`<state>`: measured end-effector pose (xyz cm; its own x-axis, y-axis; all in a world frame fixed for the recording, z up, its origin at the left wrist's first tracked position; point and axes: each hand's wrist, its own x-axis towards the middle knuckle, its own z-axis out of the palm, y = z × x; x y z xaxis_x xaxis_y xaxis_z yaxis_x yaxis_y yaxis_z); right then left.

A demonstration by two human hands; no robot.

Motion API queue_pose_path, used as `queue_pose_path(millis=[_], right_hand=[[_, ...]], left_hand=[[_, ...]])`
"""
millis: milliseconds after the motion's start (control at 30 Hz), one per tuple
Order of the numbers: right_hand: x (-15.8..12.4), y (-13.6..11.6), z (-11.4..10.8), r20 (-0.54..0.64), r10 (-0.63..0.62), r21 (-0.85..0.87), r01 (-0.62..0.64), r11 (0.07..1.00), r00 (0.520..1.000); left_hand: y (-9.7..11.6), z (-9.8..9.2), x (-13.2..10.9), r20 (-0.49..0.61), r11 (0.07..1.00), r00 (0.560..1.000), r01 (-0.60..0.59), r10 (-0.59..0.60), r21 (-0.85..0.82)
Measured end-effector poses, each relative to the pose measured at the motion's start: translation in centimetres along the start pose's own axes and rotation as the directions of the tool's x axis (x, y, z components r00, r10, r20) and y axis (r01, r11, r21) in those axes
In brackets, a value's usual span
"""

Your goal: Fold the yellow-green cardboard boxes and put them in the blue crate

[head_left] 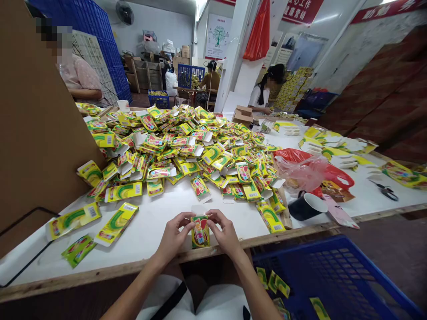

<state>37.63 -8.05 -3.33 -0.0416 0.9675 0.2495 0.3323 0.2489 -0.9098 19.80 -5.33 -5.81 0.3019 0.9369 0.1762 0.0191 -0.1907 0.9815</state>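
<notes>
Between my two hands, at the table's front edge, a small yellow-green printed box (200, 233) stands upright with a white flap at its top. My left hand (175, 233) pinches its upper left edge with thumb and forefinger. On the other side, my right hand (224, 230) grips the upper right edge the same way. Beyond them lies a big heap of similar small boxes (200, 155), many with white end flaps standing out. Several loose boxes (116, 223) and a green sachet (79, 250) rest on the white table at the left.
A dark mug (307, 205) lies on its side at the right, near plastic bags (300, 171), a pink phone-like item (338, 212) and scissors (385, 190). Below the edge, a blue crate (340, 275) holds several boxes. A large cardboard sheet (43, 120) stands left. Other people sit farther back.
</notes>
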Motion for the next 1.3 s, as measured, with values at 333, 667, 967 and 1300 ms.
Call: queue_pose_path(millis=[333,667,967,1300], right_hand=[[2.6,0.7,0.5,0.125,0.002,-0.111,0.012,0.994,0.992],[0.9,-0.5,0.7,0.001,-0.040,-0.055,0.040,0.998,0.999],[1.2,-1.0,1.6,-0.117,0.002,-0.076,-0.011,0.997,0.993],[-0.2,0.6,1.5,-0.093,0.064,0.111,-0.053,0.992,0.994]], left_hand=[[-0.2,0.3,0.4,-0.055,0.984,0.998,0.032,-0.042,-0.176],[0.9,1.3,0.1,-0.077,0.999,0.996,-0.045,0.045,0.003],[1.4,2.3,0.4,-0.218,1.000,0.976,0.021,-0.025,-0.022],[0.1,1.4,-0.5,-0.075,0.993,0.996,0.038,-0.046,-0.111]])
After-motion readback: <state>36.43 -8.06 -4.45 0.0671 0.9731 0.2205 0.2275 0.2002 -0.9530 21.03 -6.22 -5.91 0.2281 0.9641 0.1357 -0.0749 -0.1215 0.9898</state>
